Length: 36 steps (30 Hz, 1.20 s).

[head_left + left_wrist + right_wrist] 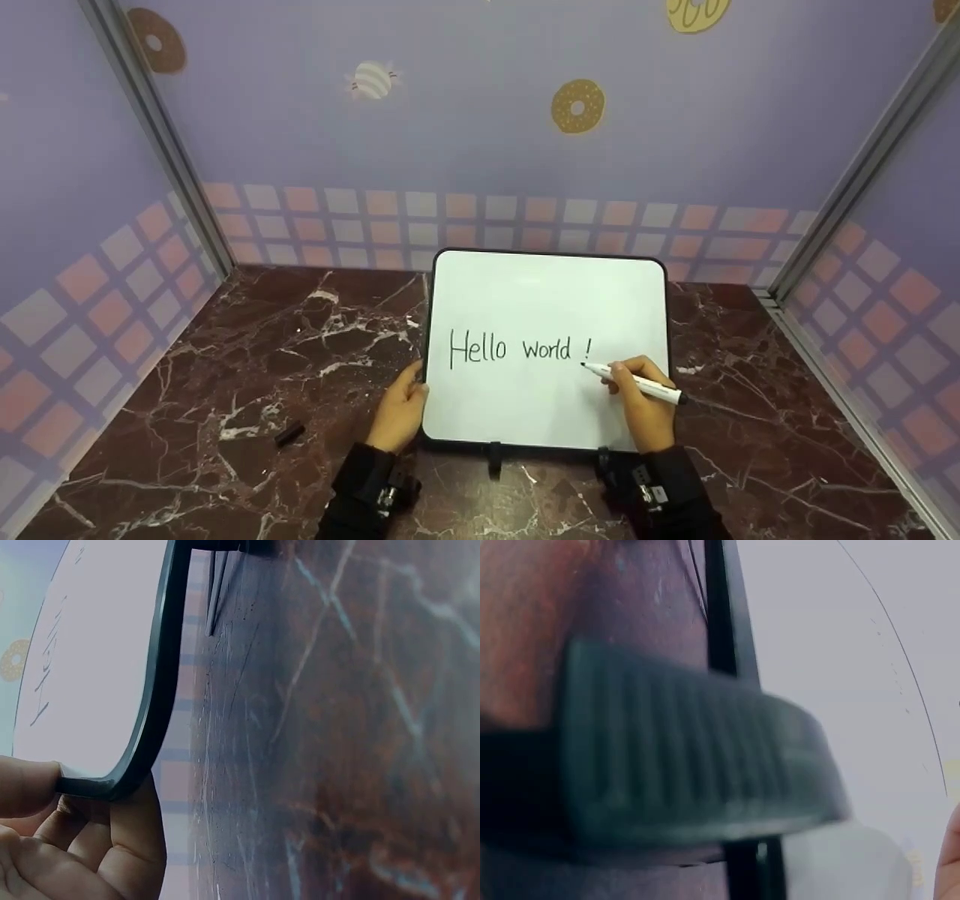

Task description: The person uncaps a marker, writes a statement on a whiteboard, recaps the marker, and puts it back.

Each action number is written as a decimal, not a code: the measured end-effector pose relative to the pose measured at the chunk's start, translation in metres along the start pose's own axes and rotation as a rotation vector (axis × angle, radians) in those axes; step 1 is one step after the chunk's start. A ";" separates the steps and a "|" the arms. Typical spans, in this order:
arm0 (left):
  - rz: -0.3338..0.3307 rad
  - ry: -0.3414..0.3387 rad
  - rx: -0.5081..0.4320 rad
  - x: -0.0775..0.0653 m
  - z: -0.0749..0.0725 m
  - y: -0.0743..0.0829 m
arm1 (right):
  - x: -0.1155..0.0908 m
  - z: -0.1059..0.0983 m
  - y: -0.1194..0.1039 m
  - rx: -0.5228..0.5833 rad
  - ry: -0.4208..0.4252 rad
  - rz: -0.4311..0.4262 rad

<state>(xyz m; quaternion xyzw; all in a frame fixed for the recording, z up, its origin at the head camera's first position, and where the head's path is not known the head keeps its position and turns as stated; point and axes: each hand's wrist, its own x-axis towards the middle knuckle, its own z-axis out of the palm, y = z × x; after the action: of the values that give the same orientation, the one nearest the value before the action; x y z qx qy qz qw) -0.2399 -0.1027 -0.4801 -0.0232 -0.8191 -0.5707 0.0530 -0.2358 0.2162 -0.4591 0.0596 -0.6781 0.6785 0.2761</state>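
Note:
A whiteboard (517, 300) with a black frame stands tilted back on the table, "Hello world !" handwritten on it in black. At its left edge my left hand (400, 412) grips the frame; the left wrist view shows the thumb (26, 787) at the front and the fingers (135, 840) behind. My right hand (645, 409) pinches a white marker (649, 386) with a black end. The marker's dark tip is right at the dot of the exclamation mark. Only a sliver of this hand (949, 862) shows in the right wrist view.
A small black marker cap (289, 433) lies on the dark red marbled table (225, 480), left of the board. Black feet (494, 459) stick out under the board's lower edge; one ribbed foot (682, 757) looms large in the right wrist view. Patterned purple walls (465, 135) enclose the table.

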 end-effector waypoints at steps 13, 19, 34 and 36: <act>-0.018 0.024 0.037 -0.002 -0.001 0.002 | -0.003 -0.002 0.008 0.088 -0.017 0.028; -0.015 0.032 -0.018 -0.003 -0.005 0.003 | -0.006 0.000 0.004 0.108 -0.046 0.022; 0.007 0.214 0.347 -0.008 -0.054 0.018 | -0.010 0.005 -0.004 0.043 -0.111 -0.013; -0.040 0.236 0.393 -0.008 -0.065 0.013 | -0.010 0.006 -0.004 0.050 -0.112 -0.010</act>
<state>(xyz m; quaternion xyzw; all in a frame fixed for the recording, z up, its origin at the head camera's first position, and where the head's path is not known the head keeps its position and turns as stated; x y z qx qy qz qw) -0.2264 -0.1587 -0.4462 0.0708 -0.9029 -0.4001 0.1404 -0.2272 0.2072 -0.4593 0.1078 -0.6752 0.6893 0.2394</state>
